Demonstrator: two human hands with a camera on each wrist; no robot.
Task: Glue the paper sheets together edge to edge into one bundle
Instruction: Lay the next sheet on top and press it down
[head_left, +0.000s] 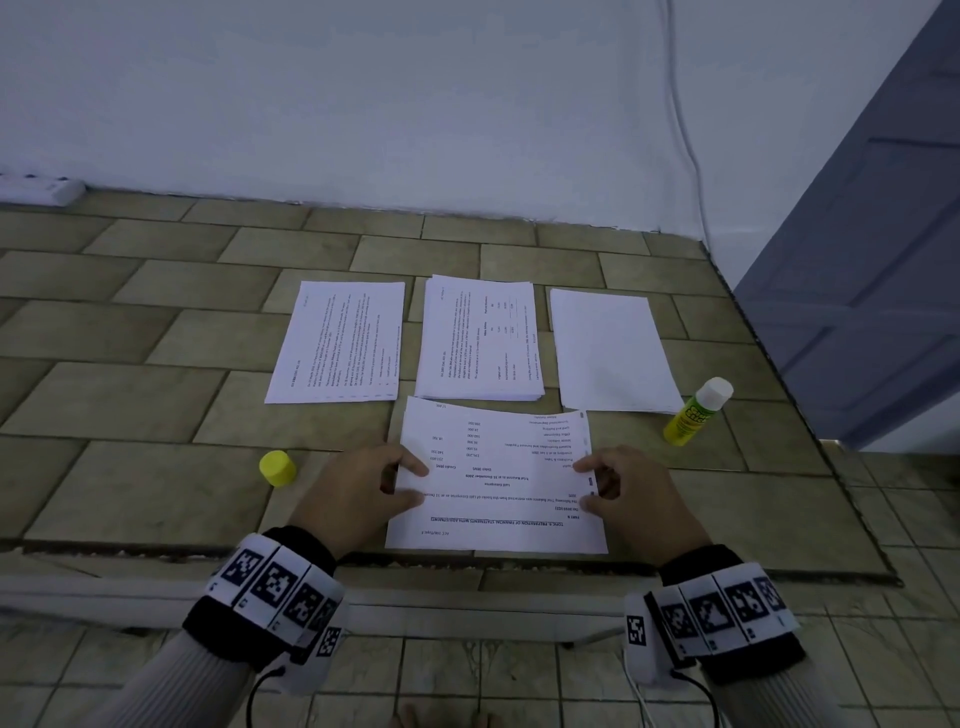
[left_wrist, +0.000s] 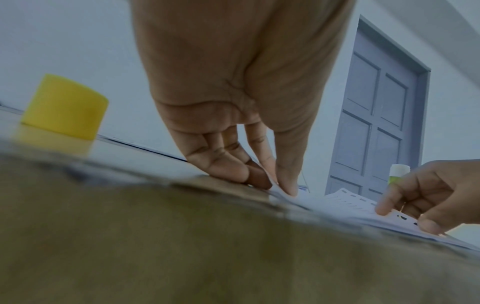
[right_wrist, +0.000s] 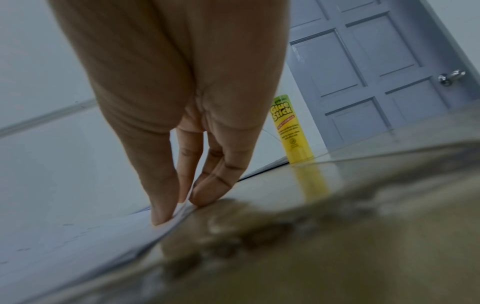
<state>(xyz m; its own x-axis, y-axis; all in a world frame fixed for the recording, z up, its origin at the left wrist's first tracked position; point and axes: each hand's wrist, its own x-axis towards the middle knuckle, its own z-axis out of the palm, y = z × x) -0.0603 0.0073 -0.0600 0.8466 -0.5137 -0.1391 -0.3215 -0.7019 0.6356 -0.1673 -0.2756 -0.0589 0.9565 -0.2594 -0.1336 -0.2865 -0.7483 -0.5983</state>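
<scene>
A printed paper stack (head_left: 496, 478) lies on the tiled floor right in front of me, its far edge slightly bowed up. My left hand (head_left: 410, 483) pinches its left edge, thumb on top and fingers at the edge (left_wrist: 272, 185). On the opposite, hole-punched edge, my right hand (head_left: 592, 483) pinches the sheets (right_wrist: 78, 236) the same way (right_wrist: 179, 205). Behind lie two printed piles (head_left: 337, 343) (head_left: 478, 340) and a blank pile (head_left: 608, 353). The yellow glue stick (head_left: 698, 410) stands uncapped at the right; its yellow cap (head_left: 277, 467) sits left of my left hand.
A white wall (head_left: 467, 104) runs behind the piles, with a cable hanging down it. A grey door (head_left: 857, 260) closes off the right side. A white power strip (head_left: 41, 189) lies at the far left. A floor step edge (head_left: 467, 564) crosses just below the near stack.
</scene>
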